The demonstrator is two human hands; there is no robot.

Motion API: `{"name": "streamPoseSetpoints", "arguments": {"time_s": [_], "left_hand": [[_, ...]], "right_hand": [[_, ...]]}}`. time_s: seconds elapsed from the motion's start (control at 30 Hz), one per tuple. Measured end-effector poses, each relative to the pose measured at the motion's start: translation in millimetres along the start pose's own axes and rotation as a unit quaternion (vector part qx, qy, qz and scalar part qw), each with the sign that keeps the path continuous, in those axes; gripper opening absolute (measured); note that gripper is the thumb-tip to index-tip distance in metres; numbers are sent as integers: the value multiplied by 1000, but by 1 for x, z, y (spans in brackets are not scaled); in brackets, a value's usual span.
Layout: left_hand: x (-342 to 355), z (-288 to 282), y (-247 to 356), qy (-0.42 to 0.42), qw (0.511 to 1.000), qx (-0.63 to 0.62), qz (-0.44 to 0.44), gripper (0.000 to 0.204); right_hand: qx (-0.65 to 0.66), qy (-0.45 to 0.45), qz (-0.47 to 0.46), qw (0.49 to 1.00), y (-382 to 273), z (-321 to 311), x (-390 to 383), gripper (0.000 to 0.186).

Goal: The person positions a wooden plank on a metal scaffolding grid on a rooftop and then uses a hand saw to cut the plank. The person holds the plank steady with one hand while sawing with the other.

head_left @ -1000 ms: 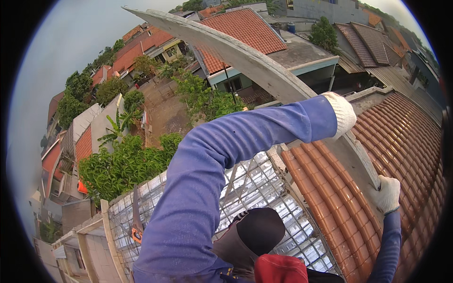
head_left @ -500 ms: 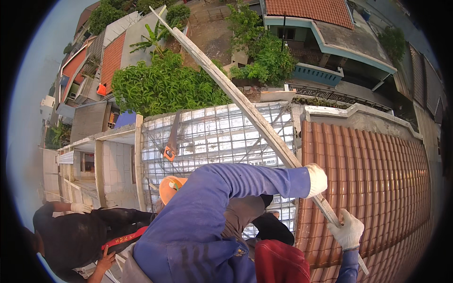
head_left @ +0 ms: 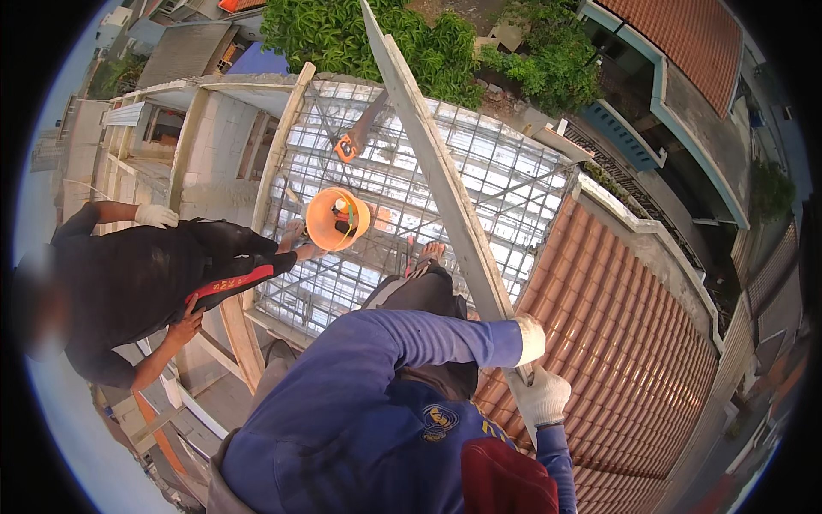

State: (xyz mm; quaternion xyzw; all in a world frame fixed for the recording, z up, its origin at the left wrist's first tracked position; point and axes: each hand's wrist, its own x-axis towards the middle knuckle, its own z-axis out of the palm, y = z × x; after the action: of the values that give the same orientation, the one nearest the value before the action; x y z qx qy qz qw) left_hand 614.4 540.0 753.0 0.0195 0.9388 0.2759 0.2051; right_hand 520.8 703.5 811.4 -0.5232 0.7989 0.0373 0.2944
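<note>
A long, weathered pair of wooden planks [head_left: 454, 188], lying against each other, slants from the top middle down to my hands. My left hand [head_left: 530, 339], in a white knit glove and blue sleeve, is closed around their lower part. Just below it, my gloved right hand [head_left: 545, 397] grips the same wood, its thumb along the side. Part of each hand's fingers is hidden behind the planks. Beyond my knees, a handsaw [head_left: 368, 124] with an orange handle lies on the rebar mesh [head_left: 505, 214]. An orange bucket [head_left: 318, 221] holding small items stands nearer.
To the left, a person in black [head_left: 163, 274] sits close by, one hand gloved and the other bare on the leg. Brown roof tiles [head_left: 608, 343] slope away at right. A concrete parapet [head_left: 651, 223] borders them. Light wooden beams [head_left: 282, 146] frame the mesh's left side.
The view has tilted down and turned, bringing the bucket, my foot and more mesh into sight. My right hand has come closer to my left along the planks, which now stand steeper in view.
</note>
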Motion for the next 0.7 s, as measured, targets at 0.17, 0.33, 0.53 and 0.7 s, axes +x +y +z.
{"name": "streamPoseSetpoints", "arguments": {"time_s": [0.17,0.33,0.53,0.7], "left_hand": [[-22,47,-27,33,998,-47,-26,15],[-94,3,-58,135,988,-30,-67,33],[-230,33,-107,367,878,-224,-208,45],[-345,146,-151,201,694,-411,-556,52]], "right_hand": [[-7,-26,-29,999,-24,19,21,45],[-17,-22,-41,999,-42,31,54,39],[-52,-54,-11,997,-75,-2,83,37],[-67,-13,-58,996,-71,-2,102,42]]}}
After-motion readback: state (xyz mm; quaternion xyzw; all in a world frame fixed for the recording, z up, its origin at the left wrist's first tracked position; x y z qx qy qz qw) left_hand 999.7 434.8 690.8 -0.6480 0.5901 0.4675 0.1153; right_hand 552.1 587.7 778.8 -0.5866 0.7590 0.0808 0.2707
